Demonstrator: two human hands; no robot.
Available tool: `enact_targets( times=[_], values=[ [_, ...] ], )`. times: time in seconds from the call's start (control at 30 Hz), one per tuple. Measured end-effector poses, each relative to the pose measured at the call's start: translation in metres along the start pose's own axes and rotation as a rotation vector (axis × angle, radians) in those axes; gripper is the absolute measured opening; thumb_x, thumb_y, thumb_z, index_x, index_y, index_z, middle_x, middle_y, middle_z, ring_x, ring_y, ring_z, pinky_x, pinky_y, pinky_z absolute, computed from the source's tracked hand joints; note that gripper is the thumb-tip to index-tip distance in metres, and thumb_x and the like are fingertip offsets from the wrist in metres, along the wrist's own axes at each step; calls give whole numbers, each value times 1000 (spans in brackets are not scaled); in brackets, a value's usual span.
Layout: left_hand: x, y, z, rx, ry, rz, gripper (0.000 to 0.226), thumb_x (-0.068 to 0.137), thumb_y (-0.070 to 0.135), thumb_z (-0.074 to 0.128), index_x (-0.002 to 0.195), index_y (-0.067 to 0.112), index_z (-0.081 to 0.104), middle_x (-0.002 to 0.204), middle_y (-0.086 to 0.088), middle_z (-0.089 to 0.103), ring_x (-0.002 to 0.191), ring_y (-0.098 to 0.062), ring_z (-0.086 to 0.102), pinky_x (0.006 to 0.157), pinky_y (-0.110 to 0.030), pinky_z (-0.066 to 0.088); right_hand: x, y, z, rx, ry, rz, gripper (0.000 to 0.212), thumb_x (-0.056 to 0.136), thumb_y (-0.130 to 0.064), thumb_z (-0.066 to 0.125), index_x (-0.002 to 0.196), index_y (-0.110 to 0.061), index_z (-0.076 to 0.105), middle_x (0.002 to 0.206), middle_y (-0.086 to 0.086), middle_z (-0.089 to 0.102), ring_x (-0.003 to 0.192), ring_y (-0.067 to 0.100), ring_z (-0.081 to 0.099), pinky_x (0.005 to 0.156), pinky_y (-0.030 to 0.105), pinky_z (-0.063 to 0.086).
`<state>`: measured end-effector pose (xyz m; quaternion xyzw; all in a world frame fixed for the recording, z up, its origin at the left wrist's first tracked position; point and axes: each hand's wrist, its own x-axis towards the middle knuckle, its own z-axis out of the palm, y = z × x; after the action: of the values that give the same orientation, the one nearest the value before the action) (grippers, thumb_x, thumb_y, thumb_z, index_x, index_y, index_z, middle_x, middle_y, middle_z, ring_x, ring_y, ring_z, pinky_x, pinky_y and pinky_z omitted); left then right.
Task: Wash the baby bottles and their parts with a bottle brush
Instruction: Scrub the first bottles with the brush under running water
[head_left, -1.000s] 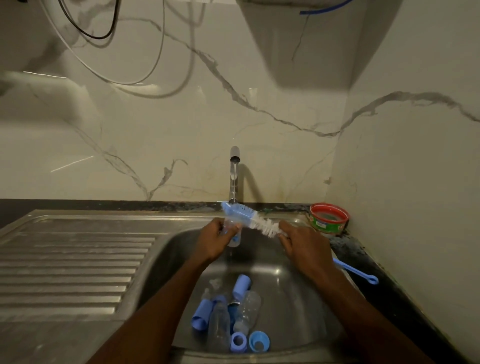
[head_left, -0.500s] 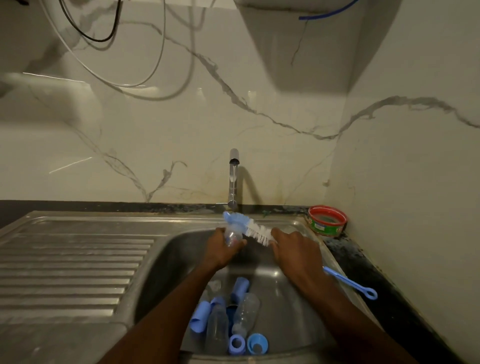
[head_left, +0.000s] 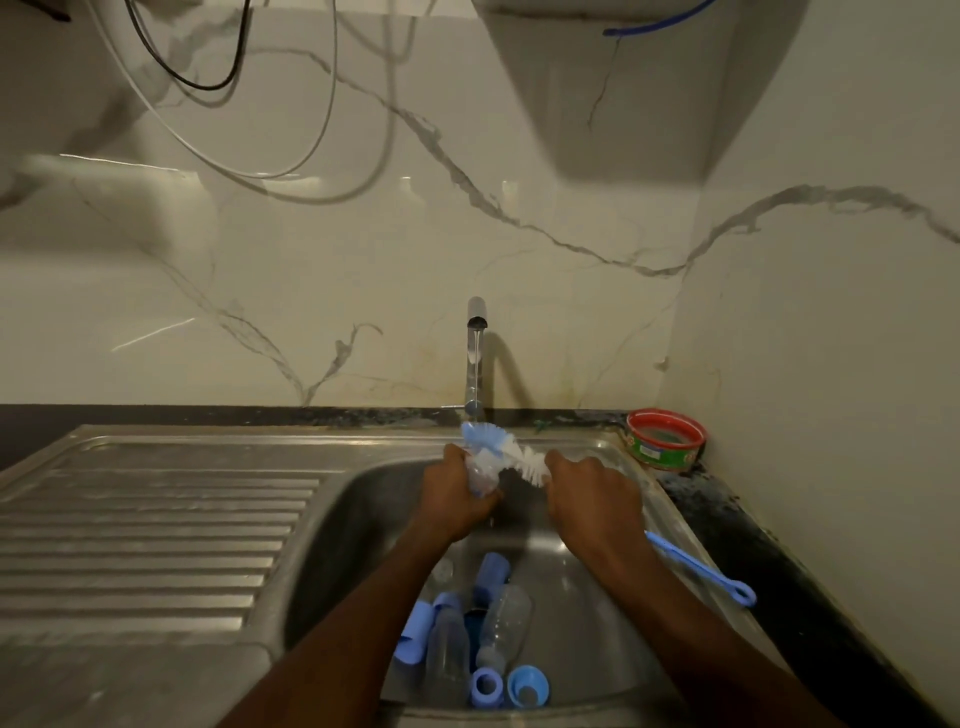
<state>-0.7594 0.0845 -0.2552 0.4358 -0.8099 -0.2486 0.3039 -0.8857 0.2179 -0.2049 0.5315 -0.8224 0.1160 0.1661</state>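
The sink (head_left: 332, 499) fills the lower middle, its tap (head_left: 475, 358) at 12 o'clock. The bottle brush (head_left: 511, 457) lies nearly level, long axis 10-to-4 o'clock, bristles toward 10. The right hand (head_left: 589, 501) clasps its handle; the left hand (head_left: 457, 499) grasps 1 small clear part (head_left: 483, 475) under the bristles. The step in hand looks like scrubbing; next calls for rinsing, then taking another bottle (head_left: 504, 623) at 6 o'clock.

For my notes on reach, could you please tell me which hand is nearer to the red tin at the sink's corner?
Right. The right hand is closer to the red tin, below and left of it; the left hand lies farther left.
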Motion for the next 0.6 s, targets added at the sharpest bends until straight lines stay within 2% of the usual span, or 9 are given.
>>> enact_targets(
  times=[0.13, 0.23, 0.3, 0.37, 0.47, 0.53, 0.6],
  values=[
    [4, -10, -10, -64, 61, -82, 61, 85, 34, 80, 132, 10, 48, 127, -10, 62, 114, -22, 61, 99, -39, 52, -7, 12, -2, 67, 96, 54, 30, 102, -41, 49, 130, -30, 53, 106, -3, 69, 87, 16, 66, 71, 31, 54],
    [5, -11, -10, -50, 23, -95, 57, 91, 32, 75, 136, 8, 49, 129, -11, 61, 117, -23, 60, 100, -35, 49, -6, 4, -3, 99, 105, 32, 29, 104, -42, 45, 129, -28, 51, 104, -2, 69, 79, 14, 64, 64, 29, 51],
    [5, -9, -10, -30, -16, -59, 40, 98, 30, 65, 130, 8, 53, 126, -12, 62, 108, -20, 60, 92, -30, 47, -7, -5, 0, 60, 57, -16, 28, 103, -41, 47, 126, -26, 51, 104, 0, 69, 79, 15, 64, 65, 31, 52],
    [2, -6, -9, 0, -76, 50, 28, 102, 26, 59, 125, 10, 57, 126, -12, 62, 103, -12, 57, 90, -24, 44, -6, -10, 3, 34, -5, -30, 27, 101, -37, 52, 125, -24, 51, 107, 1, 68, 87, 19, 66, 71, 33, 55],
    [-5, 0, -3, 13, -135, 198, 44, 92, 24, 72, 131, 16, 55, 132, -4, 60, 117, -13, 57, 97, -23, 41, 0, -16, 3, 11, -68, -7, 24, 102, -29, 51, 124, -21, 52, 108, 5, 67, 92, 22, 66, 70, 33, 46],
    [-8, 4, 0, 9, -91, 186, 51, 86, 25, 80, 127, 22, 51, 127, -2, 61, 111, -10, 58, 93, -23, 43, 2, -18, 1, -14, -62, -15, 27, 103, -29, 49, 129, -21, 49, 110, 6, 66, 94, 23, 66, 71, 34, 45],
    [-4, 3, 1, 16, -28, 126, 55, 82, 28, 82, 124, 21, 48, 121, 0, 62, 101, -6, 56, 86, -21, 44, 1, -14, -4, -33, -45, -16, 32, 102, -32, 52, 132, -23, 48, 111, 5, 66, 92, 21, 65, 68, 32, 45]
  ],
)
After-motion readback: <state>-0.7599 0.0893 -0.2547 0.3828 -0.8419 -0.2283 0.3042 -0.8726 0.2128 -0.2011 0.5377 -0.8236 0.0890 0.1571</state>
